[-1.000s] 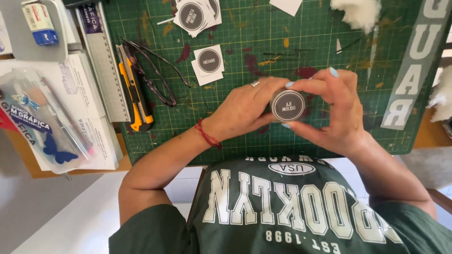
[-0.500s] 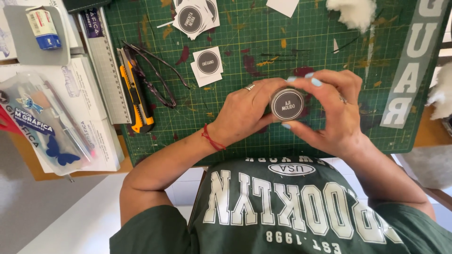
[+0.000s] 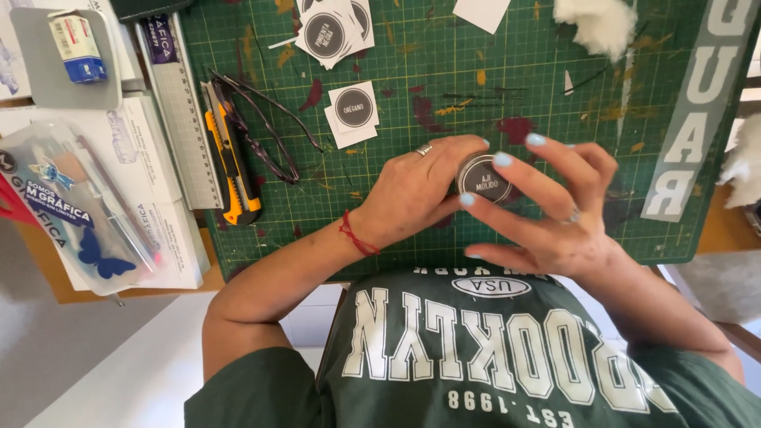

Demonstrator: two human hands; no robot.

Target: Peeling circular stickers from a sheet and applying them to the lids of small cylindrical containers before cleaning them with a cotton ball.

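At the left of the frame a yellow knife [image 3: 230, 162] lies on the green mat [image 3: 412, 87]. Your left hand [image 3: 412, 190] grips the round tin [image 3: 482, 178] at centre frame. Your right hand [image 3: 555, 214] has its fingers [image 3: 515, 170] pressed across the tin's dark label.

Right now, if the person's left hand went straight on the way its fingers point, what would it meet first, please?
The left hand points rightward, fingers already on the small round dark-lidded jar. Just beyond it would likely meet the right hand's fingers, though depth is unclear.
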